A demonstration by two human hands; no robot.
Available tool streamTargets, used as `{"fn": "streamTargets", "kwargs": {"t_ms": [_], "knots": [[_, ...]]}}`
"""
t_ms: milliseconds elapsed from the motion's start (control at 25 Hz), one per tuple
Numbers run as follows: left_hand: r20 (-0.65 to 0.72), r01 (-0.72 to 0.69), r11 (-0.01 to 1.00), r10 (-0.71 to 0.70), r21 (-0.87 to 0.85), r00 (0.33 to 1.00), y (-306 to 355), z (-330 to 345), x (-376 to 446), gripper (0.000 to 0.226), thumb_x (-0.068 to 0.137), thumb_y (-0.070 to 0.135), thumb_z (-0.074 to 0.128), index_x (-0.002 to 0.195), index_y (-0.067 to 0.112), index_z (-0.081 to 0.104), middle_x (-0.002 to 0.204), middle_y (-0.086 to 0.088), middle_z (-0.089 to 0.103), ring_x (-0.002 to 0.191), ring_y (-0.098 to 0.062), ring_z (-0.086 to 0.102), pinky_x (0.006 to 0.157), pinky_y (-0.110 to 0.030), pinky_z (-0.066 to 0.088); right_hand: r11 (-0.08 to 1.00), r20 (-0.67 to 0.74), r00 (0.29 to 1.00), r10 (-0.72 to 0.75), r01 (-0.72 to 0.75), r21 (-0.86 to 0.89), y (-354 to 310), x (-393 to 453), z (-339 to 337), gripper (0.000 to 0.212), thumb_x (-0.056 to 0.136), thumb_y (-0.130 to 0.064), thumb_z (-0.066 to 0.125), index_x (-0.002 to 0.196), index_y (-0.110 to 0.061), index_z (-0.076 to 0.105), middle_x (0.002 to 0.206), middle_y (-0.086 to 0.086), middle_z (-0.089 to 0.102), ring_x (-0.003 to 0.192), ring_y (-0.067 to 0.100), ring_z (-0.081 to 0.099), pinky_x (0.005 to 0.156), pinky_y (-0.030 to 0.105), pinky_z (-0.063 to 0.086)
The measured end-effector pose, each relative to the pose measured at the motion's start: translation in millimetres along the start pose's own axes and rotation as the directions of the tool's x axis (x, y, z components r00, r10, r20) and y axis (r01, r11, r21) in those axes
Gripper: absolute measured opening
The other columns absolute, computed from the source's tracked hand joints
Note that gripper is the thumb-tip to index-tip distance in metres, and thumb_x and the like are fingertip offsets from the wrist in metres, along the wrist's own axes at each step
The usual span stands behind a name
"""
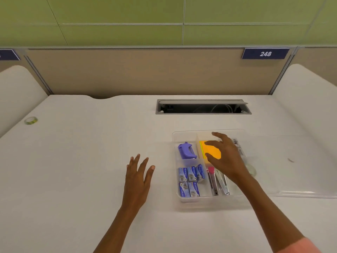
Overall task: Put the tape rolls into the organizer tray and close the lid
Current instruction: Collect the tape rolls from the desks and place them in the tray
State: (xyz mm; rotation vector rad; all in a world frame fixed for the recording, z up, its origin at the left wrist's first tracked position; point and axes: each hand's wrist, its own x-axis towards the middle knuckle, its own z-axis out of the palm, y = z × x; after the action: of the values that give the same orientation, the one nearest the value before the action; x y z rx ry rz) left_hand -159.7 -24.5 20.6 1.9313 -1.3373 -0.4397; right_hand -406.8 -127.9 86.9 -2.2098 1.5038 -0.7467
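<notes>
Tape roll (31,120) sits at the table's (82,161) far left edge, well away from both hands. Left hand (138,177) hovers spread and empty beside the clear organizer tray (184,200); right hand (225,157), fingers splayed, reaches over its orange pad (212,149), holding nothing.

Open-plan office workstation: white desk (76,161) boxed in by beige cubicle partition panels (127,72), with a blue seat-number plate reading 248 (265,54) fixed on the top rail and green wall panels (116,19) behind. Desk has a recessed cable port (203,106), flap open, wires visible inside; neighbouring white desks curve in at both sides. Clear organizer tray (182,199) on the desk holds office supplies: staple boxes (190,180), purple stapler-type tool (186,151), orange sticky notes (212,148).
</notes>
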Motion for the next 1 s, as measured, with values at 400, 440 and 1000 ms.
{"fn": "streamTargets", "kwargs": {"t_ms": [400,440,1000], "knots": [[-0.204,0.190,0.977,-0.169,0.093,0.964,-135.2,-128.6,21.1,0.046,0.091,0.040,0.039,0.133,0.021,0.041,0.154,-0.003,0.021,0.144,-0.017,0.003,0.116,-0.042,0.010,0.914,0.296,0.870,-0.394,0.337,0.226,-179.8,60.4,147.6,0.035,0.082,-0.021,0.065,0.116,-0.022,0.061,0.143,0.002,0.041,0.131,0.016,0.041,0.105,0.028,0.037],[-0.224,0.215,0.971,-0.188,0.101,0.956,-151.0,-141.9,26.1,0.046,0.091,0.039,0.040,0.133,0.020,0.041,0.154,-0.004,0.022,0.144,-0.018,0.003,0.116,-0.043,0.010,0.908,0.322,0.854,-0.408,0.343,0.239,-195.4,67.7,164.2,0.035,0.082,-0.022,0.065,0.117,-0.022,0.060,0.143,0.001,0.041,0.130,0.015,0.041,0.104,0.028,0.037],[-0.386,0.412,0.880,-0.304,0.238,0.871,-315.6,-241.0,115.8,0.051,0.093,0.036,0.036,0.137,0.010,0.033,0.152,-0.014,0.025,0.143,-0.025,0.013,0.119,-0.041,0.008,0.866,0.529,0.687,-0.498,0.421,0.268,-350.5,175.4,384.6,0.053,0.085,-0.019,0.060,0.134,-0.016,0.042,0.139,0.008,0.043,0.128,0.024,0.042,0.105,0.030,0.033]]}}
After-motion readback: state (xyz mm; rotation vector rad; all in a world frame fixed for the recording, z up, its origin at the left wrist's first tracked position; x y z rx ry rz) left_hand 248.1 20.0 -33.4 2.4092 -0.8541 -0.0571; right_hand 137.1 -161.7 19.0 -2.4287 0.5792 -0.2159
